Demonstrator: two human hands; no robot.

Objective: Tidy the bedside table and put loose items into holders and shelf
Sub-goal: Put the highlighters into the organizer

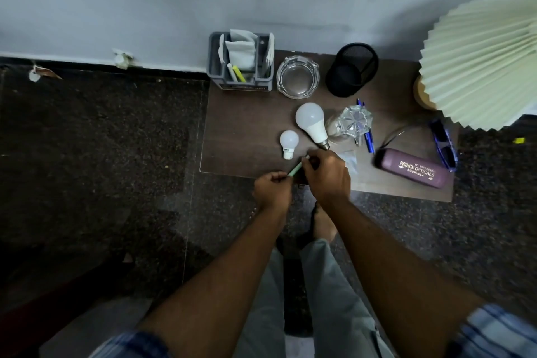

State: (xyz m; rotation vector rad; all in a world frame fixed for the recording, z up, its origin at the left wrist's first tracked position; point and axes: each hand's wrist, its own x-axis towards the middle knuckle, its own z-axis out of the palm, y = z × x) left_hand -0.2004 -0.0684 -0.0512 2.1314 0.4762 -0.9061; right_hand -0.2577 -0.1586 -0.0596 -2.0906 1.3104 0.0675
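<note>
Both my hands hold a thin green and white pen (pixel 295 168) over the front edge of the dark wooden bedside table (pixel 241 136). My left hand (pixel 273 189) grips its lower end. My right hand (pixel 327 174) pinches its upper end near the white cap. A small white bulb (pixel 289 142) and a large white bulb (pixel 311 122) lie just beyond my hands. At the table's back stand a grey organiser (pixel 241 67) with papers and markers and a black mesh pen holder (pixel 351 70).
A glass ashtray (pixel 297 77) sits between the two holders. A crystal glass piece (pixel 353 122), blue pens (pixel 367 136), a purple spectacle case (pixel 412 168), blue sunglasses (pixel 443 142) and a pleated lamp (pixel 482 61) fill the right side. The wall runs behind.
</note>
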